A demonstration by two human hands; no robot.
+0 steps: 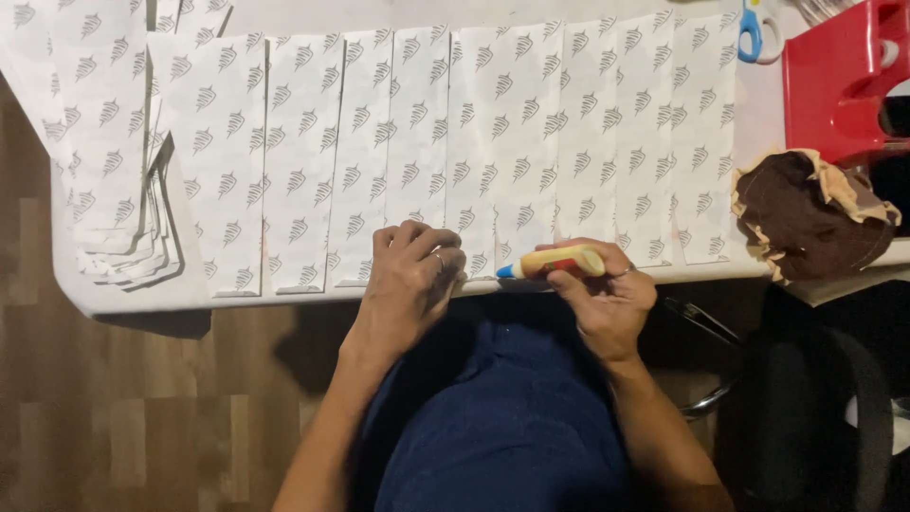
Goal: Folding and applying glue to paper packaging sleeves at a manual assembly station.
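Note:
My right hand (605,296) grips a yellow glue bottle with a blue tip (555,263), held sideways at the table's near edge with the tip pointing left. My left hand (409,278) rests with curled fingers on the near end of a white patterned paper strip (428,142). Several such strips (531,133), printed with small grey leaf marks, lie side by side across the white table (142,299). The bottle's tip sits just to the right of my left hand.
A stack of cut strips (128,246) lies at the left end. Blue-handled scissors (751,33) and a red plastic stool (839,76) are at the back right. A brown, tan-edged piece (806,216) lies on the right edge. Wooden floor shows below.

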